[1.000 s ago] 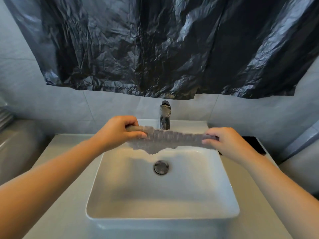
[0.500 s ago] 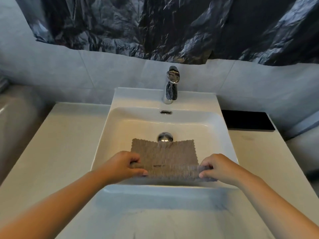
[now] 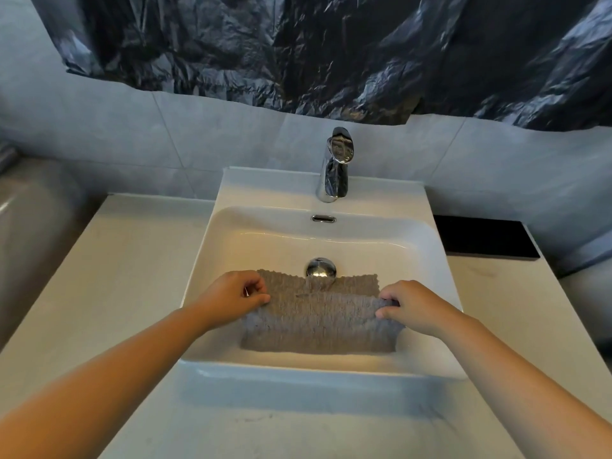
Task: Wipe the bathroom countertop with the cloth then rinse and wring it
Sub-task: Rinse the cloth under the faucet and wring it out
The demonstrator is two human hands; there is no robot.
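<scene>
A grey-brown cloth (image 3: 319,318) hangs folded over inside the white sink basin (image 3: 427,246), just in front of the chrome drain plug (image 3: 320,267). My left hand (image 3: 233,298) pinches the cloth's left edge at the fold. On the other side my right hand (image 3: 412,308) grips the right edge at the fold. The cloth is stretched flat between the two hands. The chrome faucet (image 3: 335,167) stands at the back of the basin, and no water runs from it. The pale countertop (image 3: 126,270) lies on both sides of the sink.
A black tray (image 3: 485,240) sits on the countertop at the back right. Black plastic sheeting (image 3: 298,51) covers the wall above the grey tiles. A grey rounded fixture (image 3: 29,233) stands left of the counter.
Both hands have brought the cloth down from in front of the faucet into the near part of the basin, and it now hangs folded lower over the sink's front.
</scene>
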